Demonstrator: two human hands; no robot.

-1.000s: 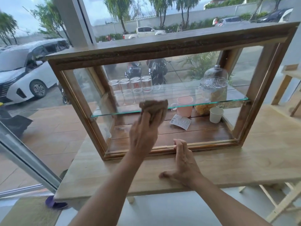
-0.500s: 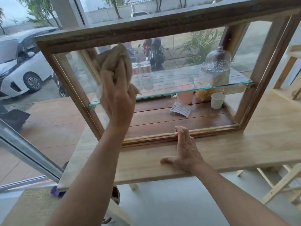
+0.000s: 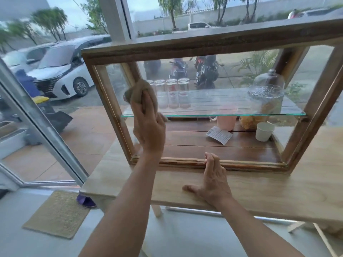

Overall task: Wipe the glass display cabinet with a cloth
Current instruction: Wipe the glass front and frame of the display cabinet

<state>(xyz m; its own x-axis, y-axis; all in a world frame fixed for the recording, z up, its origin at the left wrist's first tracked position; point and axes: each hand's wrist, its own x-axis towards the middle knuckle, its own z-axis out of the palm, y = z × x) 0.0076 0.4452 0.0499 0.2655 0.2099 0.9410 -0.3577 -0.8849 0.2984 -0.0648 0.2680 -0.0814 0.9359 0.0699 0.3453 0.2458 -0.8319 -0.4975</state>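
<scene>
A wood-framed glass display cabinet (image 3: 204, 44) stands on a pale wooden table (image 3: 278, 190). My left hand (image 3: 148, 125) presses a bunched tan cloth (image 3: 138, 89) against the left part of the cabinet's front glass, level with the inner glass shelf (image 3: 213, 114). My right hand (image 3: 213, 180) lies flat on the table with its fingertips against the cabinet's bottom rail, holding nothing.
Inside the cabinet are several drinking glasses (image 3: 172, 93), a domed glass jar (image 3: 266, 95), a pink cup (image 3: 226, 122), a white paper cup (image 3: 264, 131) and a paper card (image 3: 219, 135). A large window stands behind. A woven mat (image 3: 57, 214) lies on the floor at left.
My left hand has swept the cloth from the middle of the glass up to the upper left, then down to shelf height. The right hand has stayed on the table. The camera has shifted.
</scene>
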